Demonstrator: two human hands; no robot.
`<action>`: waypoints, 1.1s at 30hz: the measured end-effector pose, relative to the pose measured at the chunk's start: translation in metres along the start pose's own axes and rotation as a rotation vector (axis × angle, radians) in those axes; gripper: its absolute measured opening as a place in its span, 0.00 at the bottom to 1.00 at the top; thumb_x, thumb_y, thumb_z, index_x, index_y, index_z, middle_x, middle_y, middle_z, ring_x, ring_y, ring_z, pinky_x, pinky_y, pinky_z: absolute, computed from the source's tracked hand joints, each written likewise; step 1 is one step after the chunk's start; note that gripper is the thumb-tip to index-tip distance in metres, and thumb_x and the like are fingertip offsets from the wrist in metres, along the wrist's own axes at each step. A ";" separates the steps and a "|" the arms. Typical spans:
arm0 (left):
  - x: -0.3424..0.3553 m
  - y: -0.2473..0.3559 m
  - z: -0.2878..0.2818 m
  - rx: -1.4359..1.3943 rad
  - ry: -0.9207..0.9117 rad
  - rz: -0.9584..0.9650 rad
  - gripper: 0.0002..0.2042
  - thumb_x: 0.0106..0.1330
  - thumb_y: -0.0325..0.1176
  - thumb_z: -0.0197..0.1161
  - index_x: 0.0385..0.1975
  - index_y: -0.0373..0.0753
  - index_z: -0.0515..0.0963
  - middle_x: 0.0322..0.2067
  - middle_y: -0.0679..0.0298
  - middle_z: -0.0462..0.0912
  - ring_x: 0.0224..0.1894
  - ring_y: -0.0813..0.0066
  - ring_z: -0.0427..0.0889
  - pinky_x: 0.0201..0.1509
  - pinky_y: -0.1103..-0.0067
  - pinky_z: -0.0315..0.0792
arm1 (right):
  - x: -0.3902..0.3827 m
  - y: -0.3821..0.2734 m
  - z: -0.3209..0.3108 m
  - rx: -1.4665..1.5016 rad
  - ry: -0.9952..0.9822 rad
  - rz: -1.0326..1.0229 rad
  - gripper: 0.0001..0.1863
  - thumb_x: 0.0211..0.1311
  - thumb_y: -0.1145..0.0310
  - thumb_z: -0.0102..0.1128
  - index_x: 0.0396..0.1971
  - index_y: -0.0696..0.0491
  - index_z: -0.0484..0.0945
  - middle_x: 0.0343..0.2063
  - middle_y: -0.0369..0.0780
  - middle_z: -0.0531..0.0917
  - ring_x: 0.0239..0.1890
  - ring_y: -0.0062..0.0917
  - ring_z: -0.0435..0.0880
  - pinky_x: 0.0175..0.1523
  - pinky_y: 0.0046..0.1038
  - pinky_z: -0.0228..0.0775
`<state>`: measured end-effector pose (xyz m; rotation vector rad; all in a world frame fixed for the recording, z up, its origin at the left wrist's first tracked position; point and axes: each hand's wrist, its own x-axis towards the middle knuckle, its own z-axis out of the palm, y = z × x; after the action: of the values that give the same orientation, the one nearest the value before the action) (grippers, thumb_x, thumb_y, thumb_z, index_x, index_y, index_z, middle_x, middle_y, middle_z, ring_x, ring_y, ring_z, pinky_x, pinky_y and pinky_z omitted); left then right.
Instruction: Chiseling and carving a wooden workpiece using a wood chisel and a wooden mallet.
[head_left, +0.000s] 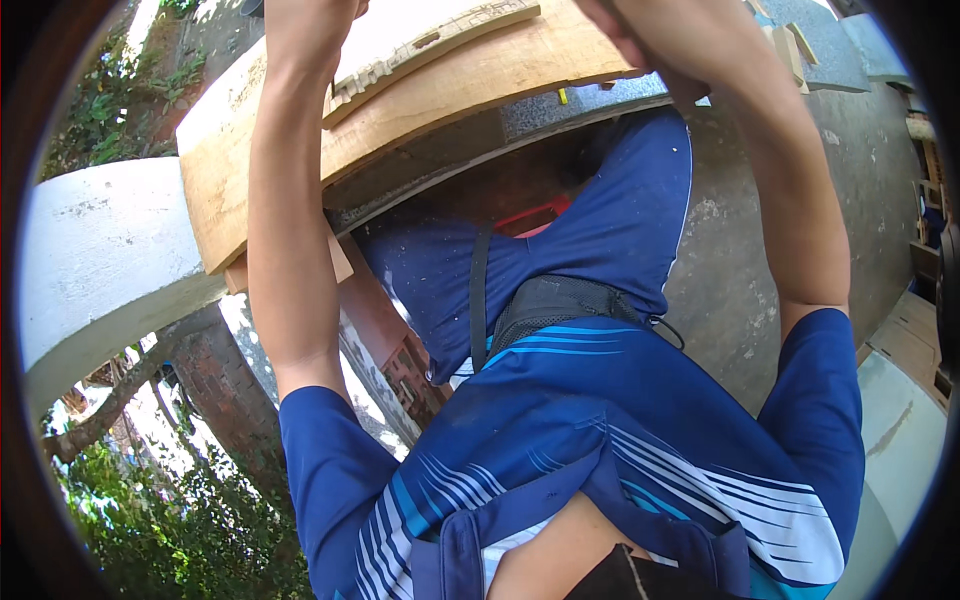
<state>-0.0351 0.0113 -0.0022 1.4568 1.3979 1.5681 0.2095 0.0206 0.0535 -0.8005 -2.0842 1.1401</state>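
Note:
My left hand (310,30) reaches up to the top edge of the head view, above a pale wooden board (450,95); its fingers are mostly cut off. My right hand (660,40) is over the board's right part, fingers curled, with whatever they hold hidden. Between my hands lies a narrow wooden strip (380,80) with a notched or carved face, on the board. A small yellow piece (563,96) shows just under the board's edge, over a grey speckled slab (540,117).
A white concrete ledge (110,240) is at left, with plants beyond. My legs are below the board, with something red (530,215) between them. Wooden pieces (795,55) rest at top right. A concrete floor (740,250) and more boards (910,340) are at right.

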 end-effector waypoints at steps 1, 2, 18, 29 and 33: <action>0.000 0.002 0.002 -0.032 -0.008 0.008 0.20 0.62 0.26 0.67 0.54 0.31 0.75 0.19 0.75 0.71 0.16 0.87 0.66 0.19 0.84 0.58 | -0.007 -0.017 -0.008 0.007 0.052 0.087 0.31 0.81 0.43 0.42 0.25 0.54 0.72 0.09 0.31 0.69 0.07 0.15 0.67 0.12 0.20 0.57; 0.003 0.002 0.010 -0.009 -0.025 0.015 0.21 0.62 0.26 0.67 0.54 0.30 0.75 0.19 0.74 0.71 0.16 0.87 0.66 0.19 0.84 0.58 | -0.011 -0.023 -0.014 -0.050 0.160 0.033 0.31 0.81 0.42 0.40 0.26 0.55 0.72 0.09 0.31 0.69 0.07 0.15 0.67 0.12 0.19 0.57; 0.005 -0.004 0.005 0.093 0.058 0.099 0.21 0.57 0.27 0.70 0.49 0.34 0.72 0.25 0.69 0.76 0.23 0.78 0.74 0.27 0.80 0.69 | 0.055 -0.009 0.023 0.341 0.183 -0.086 0.32 0.77 0.36 0.43 0.27 0.52 0.72 0.09 0.31 0.69 0.08 0.16 0.68 0.14 0.19 0.60; -0.015 0.004 0.008 0.175 0.021 0.025 0.34 0.46 0.40 0.76 0.54 0.34 0.73 0.33 0.49 0.87 0.43 0.53 0.88 0.52 0.69 0.80 | -0.047 0.040 -0.057 0.437 0.072 0.303 0.26 0.81 0.43 0.38 0.35 0.53 0.67 0.11 0.31 0.64 0.07 0.13 0.58 0.11 0.16 0.50; -0.021 0.001 0.007 0.298 0.013 0.054 0.34 0.46 0.39 0.76 0.55 0.34 0.72 0.34 0.49 0.87 0.43 0.52 0.87 0.52 0.67 0.80 | -0.037 0.025 -0.017 0.447 0.184 0.233 0.25 0.82 0.44 0.37 0.34 0.52 0.65 0.11 0.30 0.62 0.07 0.13 0.58 0.11 0.18 0.51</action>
<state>-0.0237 -0.0057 -0.0092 1.6696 1.6681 1.4484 0.2503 0.0126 0.0309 -0.8995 -1.5320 1.5234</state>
